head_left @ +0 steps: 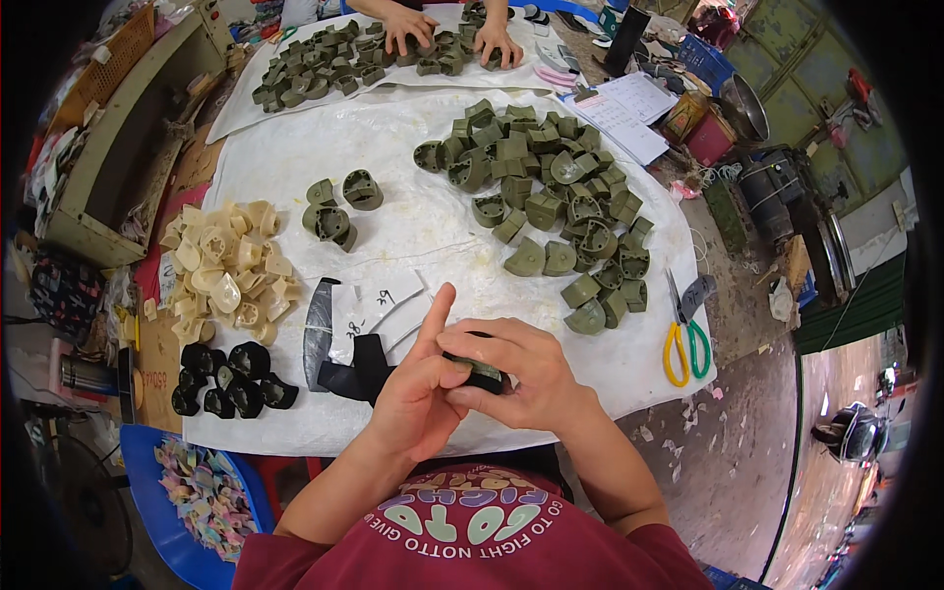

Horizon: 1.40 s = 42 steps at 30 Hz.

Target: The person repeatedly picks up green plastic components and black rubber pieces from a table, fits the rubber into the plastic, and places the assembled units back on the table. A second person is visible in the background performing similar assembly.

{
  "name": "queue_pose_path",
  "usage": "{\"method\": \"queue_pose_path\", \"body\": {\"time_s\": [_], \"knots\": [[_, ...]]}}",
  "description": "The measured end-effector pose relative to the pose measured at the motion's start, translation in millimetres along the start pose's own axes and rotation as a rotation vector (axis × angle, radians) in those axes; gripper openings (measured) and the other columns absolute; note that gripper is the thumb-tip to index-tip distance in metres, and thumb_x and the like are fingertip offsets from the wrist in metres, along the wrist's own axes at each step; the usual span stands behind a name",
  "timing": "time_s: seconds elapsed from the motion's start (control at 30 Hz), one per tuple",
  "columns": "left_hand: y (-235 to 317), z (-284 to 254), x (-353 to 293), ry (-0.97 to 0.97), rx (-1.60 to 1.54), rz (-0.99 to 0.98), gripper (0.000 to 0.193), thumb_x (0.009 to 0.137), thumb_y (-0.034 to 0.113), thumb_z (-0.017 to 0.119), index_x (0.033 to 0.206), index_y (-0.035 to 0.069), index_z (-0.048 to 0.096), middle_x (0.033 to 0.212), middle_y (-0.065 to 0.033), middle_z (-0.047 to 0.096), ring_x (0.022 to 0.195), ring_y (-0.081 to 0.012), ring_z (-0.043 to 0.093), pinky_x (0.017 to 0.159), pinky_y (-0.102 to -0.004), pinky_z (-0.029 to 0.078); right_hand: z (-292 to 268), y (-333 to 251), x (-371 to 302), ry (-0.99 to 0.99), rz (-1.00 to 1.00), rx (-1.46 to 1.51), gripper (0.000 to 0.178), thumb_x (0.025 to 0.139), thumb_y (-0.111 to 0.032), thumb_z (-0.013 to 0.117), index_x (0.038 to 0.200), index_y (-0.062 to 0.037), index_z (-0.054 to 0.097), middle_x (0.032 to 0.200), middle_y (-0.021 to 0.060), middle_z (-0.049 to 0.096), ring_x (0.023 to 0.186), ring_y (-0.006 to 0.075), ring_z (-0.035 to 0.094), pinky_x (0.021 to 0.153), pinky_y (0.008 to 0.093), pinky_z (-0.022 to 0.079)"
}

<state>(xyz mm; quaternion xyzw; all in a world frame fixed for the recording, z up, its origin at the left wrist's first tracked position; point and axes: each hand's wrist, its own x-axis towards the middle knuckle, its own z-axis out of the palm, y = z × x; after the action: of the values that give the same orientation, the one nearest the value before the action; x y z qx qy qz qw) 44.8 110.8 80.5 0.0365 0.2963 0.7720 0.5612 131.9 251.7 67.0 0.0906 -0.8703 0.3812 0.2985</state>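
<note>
Both my hands are together over the near edge of the table, around a green shoe heel (484, 376) with black covering on it. My right hand (536, 372) wraps its fingers over the heel from the right. On the other side, my left hand (413, 398) presses its thumb against the heel while its index finger points up and away. The fingers hide most of the heel. Just left of my hands lie black fabric pieces (366, 366) and white cut pieces (356, 320) with handwriting. Several black-covered heels (241, 379) sit farther left.
Bare green heels (546, 206) are heaped at right, with a few more heels (329, 224) left of centre. Cream heels (224, 261) form another pile. Scissors (685, 346) lie at the right edge. Another person's hands (408, 28) touch green heels opposite. A blue basin (147, 497) holds scraps.
</note>
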Motion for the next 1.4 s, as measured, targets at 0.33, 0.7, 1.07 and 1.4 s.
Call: {"method": "queue_pose_path", "body": {"time_s": [0.33,0.7,1.07,1.4], "knots": [[-3,4,3,-0.098,0.163,0.193,0.089,0.079,0.002,0.048,0.152,0.022,0.001,0.116,-0.0145,0.054,0.089,-0.0237,0.062,0.069,-0.0354,0.057,-3,-8,-15,0.138,0.283,0.683,0.051,0.091,-0.027,0.061,0.134,-0.0026,0.049,0.138,0.018,0.048,0.122,0.0285,0.051,0.097,0.037,0.043],[-15,-14,16,0.085,0.219,0.371,0.044,0.098,0.031,0.05,0.134,0.007,0.046,0.092,-0.0043,0.061,0.069,-0.0092,0.058,0.049,-0.0221,0.047,34,-22,-5,0.283,0.674,0.791,0.034,0.097,-0.012,0.049,0.128,-0.0003,0.053,0.137,0.0117,0.048,0.088,0.0109,0.058,0.063,0.021,0.048],[67,-75,-22,0.556,1.278,0.963,0.018,0.091,0.011,0.055,0.103,0.003,0.065,0.075,-0.001,0.059,0.064,-0.008,0.051,0.06,-0.0239,0.044,44,-3,-18,0.186,0.623,0.461,0.029,0.092,-0.014,0.06,0.118,-0.0006,0.061,0.12,0.0132,0.061,0.101,0.0197,0.061,0.088,0.0298,0.047],[150,-211,-90,1.273,1.94,0.791,0.031,0.092,0.027,0.057,0.111,0.003,0.061,0.099,-0.0178,0.058,0.094,-0.0365,0.057,0.083,-0.0417,0.045,84,-10,-23,0.005,0.614,0.053,0.016,0.082,-0.011,0.068,0.094,-0.0029,0.065,0.084,0.0114,0.066,0.069,0.0226,0.065,0.06,0.0305,0.052]]}}
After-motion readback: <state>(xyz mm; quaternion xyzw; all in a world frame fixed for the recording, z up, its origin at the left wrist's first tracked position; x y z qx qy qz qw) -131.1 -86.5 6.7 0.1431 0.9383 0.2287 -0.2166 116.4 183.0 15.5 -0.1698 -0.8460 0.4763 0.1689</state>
